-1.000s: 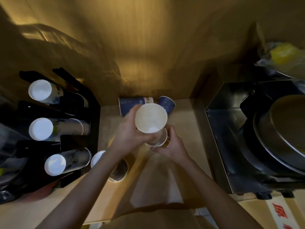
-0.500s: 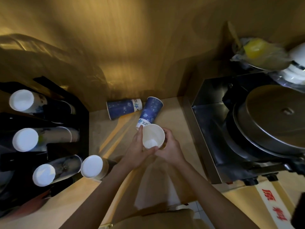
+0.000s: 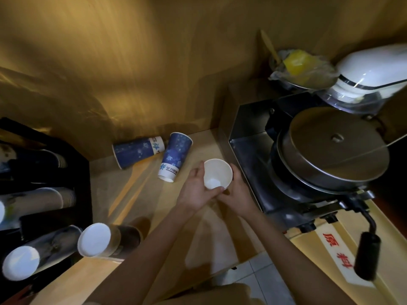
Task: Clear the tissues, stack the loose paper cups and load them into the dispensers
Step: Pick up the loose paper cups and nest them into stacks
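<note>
Upright white-lined paper cup [image 3: 217, 173] clasped between left hand [image 3: 196, 190] and right hand [image 3: 237, 195], just left of the steel waffle iron [image 3: 330, 150]. Two blue paper cups [image 3: 176, 156] lying toppled farther left along the wall; black cup dispenser rack [image 3: 44, 205] well left, tubes loaded.

Head view, steeply down over counter [image 3: 141, 194]

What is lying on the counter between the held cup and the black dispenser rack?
In the head view, two blue cups lie tipped over between the held cup and the rack.
</note>
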A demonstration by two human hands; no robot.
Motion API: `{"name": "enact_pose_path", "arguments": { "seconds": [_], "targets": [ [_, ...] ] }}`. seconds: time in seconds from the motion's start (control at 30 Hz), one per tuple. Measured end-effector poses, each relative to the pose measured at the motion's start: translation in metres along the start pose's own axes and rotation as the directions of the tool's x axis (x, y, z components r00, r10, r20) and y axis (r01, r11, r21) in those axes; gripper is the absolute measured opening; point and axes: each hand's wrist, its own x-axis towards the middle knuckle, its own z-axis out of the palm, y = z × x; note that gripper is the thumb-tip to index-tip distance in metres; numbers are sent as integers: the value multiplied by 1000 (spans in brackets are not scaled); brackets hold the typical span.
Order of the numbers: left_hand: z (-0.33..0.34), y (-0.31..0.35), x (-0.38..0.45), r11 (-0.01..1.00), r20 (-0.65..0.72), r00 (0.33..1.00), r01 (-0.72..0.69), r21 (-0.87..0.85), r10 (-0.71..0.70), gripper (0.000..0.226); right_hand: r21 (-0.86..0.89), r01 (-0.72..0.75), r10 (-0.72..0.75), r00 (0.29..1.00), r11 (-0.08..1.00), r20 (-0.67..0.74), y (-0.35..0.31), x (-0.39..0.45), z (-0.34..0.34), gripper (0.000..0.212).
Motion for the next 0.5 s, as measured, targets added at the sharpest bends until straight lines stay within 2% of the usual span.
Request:
{"name": "enact_pose_path", "arguments": {
  "seconds": [0.2,0.3,0.4,0.5],
  "targets": [
    [4,6,7,999,106,994,13,-46,-8,99,-15,-10,12,992,1000,122,-10,9,-22,70],
    [2,6,10,996,135,990,42,-77,-31,99,-78,-47,50,998,996,34,-21,18,-33,46],
    [-3,8,9,974,170,985,80,-213,-44,92,-150,-37,27,997,988,-66,-35,30,-36,39],
    [-22,9,11,982,135,989,79,-173,-56,78,-248,18,-42,995,969,-90,-53,45,-28,36]
  ]
}}
